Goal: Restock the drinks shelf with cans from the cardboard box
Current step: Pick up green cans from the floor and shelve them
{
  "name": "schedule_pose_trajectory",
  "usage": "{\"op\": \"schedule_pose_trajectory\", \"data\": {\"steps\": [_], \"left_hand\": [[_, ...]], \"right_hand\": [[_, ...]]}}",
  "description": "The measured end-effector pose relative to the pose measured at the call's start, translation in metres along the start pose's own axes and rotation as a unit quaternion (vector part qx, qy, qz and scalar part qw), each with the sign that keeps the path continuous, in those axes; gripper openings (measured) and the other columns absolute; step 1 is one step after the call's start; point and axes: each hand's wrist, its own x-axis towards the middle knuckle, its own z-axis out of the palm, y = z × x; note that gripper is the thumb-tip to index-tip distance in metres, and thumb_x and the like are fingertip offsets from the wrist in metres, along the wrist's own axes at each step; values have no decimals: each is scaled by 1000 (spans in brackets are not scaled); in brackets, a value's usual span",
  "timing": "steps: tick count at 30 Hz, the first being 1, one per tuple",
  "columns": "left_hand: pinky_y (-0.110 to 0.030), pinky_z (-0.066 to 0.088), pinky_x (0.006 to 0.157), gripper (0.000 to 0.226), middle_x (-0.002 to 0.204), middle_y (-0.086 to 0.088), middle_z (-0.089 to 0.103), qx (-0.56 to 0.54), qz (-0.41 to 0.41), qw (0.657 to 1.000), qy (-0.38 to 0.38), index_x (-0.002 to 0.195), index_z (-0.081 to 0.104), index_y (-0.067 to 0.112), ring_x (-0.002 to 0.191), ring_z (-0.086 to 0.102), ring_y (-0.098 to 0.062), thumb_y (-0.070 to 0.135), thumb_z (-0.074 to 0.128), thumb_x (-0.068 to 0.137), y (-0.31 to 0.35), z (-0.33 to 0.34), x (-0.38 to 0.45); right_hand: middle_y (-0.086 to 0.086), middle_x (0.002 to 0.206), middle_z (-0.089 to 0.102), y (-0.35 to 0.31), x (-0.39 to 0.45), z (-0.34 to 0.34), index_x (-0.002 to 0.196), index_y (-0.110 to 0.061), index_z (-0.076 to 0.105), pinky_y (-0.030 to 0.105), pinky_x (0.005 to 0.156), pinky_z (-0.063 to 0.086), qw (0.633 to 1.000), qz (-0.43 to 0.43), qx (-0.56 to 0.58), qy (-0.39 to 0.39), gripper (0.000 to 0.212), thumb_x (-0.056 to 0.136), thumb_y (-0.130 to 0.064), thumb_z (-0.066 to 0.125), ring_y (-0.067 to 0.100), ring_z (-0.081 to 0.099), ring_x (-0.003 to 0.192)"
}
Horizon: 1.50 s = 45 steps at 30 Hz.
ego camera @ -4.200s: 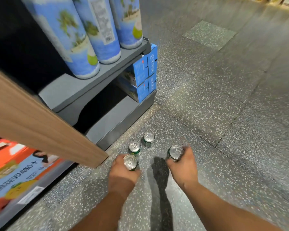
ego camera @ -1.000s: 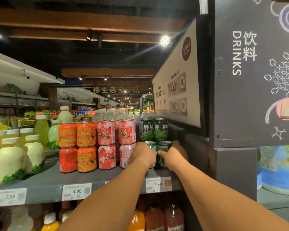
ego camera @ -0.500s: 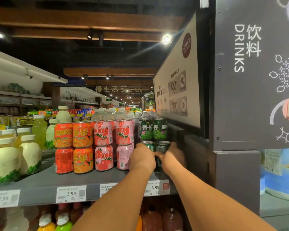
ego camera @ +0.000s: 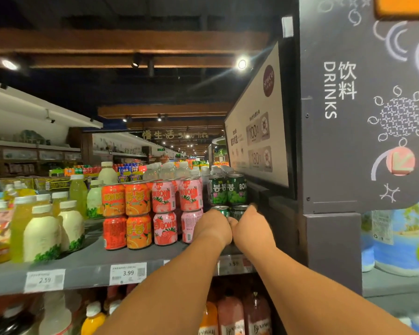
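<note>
My left hand (ego camera: 213, 228) grips a green can (ego camera: 221, 210) whose silver top shows above the fingers. Beside it my right hand (ego camera: 252, 228) grips a second green can (ego camera: 239, 210). Both cans stand at the right end of the grey drinks shelf (ego camera: 87, 264), under two stacked green cans (ego camera: 228, 189) of the same kind. The hands touch each other and hide the lower parts of the cans. The cardboard box is out of view.
Pink cans (ego camera: 165, 213) and orange cans (ego camera: 126, 213) stand stacked just left of my hands. Pale bottles (ego camera: 44, 235) fill the shelf's left end. A dark panel marked DRINKS (ego camera: 348, 117) and a grey post (ego camera: 331, 257) wall off the right side. More bottles (ego camera: 230, 315) stand on the shelf below.
Earlier I was crouched at the floor, gripping two cans. Over the last second both hands have pushed the cans a little deeper under the stacked green cans.
</note>
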Motion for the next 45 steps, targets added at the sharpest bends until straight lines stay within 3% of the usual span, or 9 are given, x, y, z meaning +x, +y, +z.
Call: {"op": "schedule_pose_trajectory", "data": {"steps": [4, 12, 16, 21, 23, 26, 34, 37, 45], "left_hand": [[-36, 49, 77, 34, 121, -11, 64, -7, 49, 999, -5, 124, 55, 8, 110, 63, -31, 24, 58, 95, -11, -30, -36], [-38, 50, 88, 55, 128, -9, 63, -45, 171, 984, -17, 131, 52, 14, 117, 60, -33, 48, 66, 90, -69, -56, -106], [-41, 50, 96, 60, 133, -9, 61, -125, 207, 967, -77, 134, 51, 18, 120, 58, -34, 49, 68, 86, -97, -35, -156], [-39, 50, 101, 81, 134, -5, 63, -131, 241, 937, -214, 140, 51, 18, 124, 59, -31, 64, 67, 75, -136, 16, -248], [-41, 52, 97, 85, 128, -6, 67, -136, 235, 927, -260, 130, 56, 19, 117, 63, -31, 72, 62, 64, -151, 49, -280], [-38, 52, 94, 64, 123, -14, 68, -141, 198, 917, -316, 116, 60, 14, 114, 63, -36, 62, 68, 75, -169, 77, -339], [-37, 52, 92, 64, 128, -14, 66, -70, 173, 875, -447, 128, 60, 14, 117, 63, -34, 53, 77, 80, -225, 161, -489], [-39, 50, 98, 73, 135, -14, 61, -41, 159, 870, -465, 135, 53, 10, 123, 58, -35, 53, 76, 82, -231, 175, -511], [-38, 51, 97, 68, 135, -12, 61, -40, 128, 878, -460, 137, 50, 10, 122, 58, -33, 48, 74, 86, -211, 219, -518]], "right_hand": [[11, 127, 56, -12, -43, -23, 136, -11, 36, 38, 83, 49, 999, -7, -21, 37, 61, 92, -45, 60, 30, 58, 113], [8, 132, 55, -14, -167, -48, 138, -12, 39, 40, 89, 48, 987, 78, -70, 125, 68, 88, -51, 63, 31, 56, 117], [9, 125, 57, 5, -251, -44, 127, -13, 45, 39, 89, 46, 974, 145, -89, 147, 61, 86, -52, 65, 32, 55, 116], [9, 111, 62, 52, -362, -54, 116, -15, 50, 38, 79, 47, 951, 251, -81, 164, 54, 83, -55, 64, 32, 61, 101], [14, 118, 62, 80, -406, -56, 122, -8, 49, 39, 84, 48, 934, 301, -90, 168, 61, 83, -51, 66, 34, 59, 109], [18, 119, 61, 109, -469, -51, 120, -2, 48, 40, 84, 47, 911, 366, -94, 163, 61, 83, -46, 69, 36, 59, 110], [17, 121, 60, 175, -622, -6, 121, -6, 48, 42, 87, 49, 859, 494, -120, 65, 62, 81, -50, 68, 37, 60, 111], [16, 122, 57, 193, -644, -3, 122, -6, 45, 43, 86, 51, 852, 505, -131, 36, 63, 84, -52, 66, 37, 59, 110], [11, 126, 55, 257, -637, -13, 132, -9, 40, 42, 85, 52, 856, 501, -128, 2, 68, 87, -53, 63, 31, 60, 108]]}}
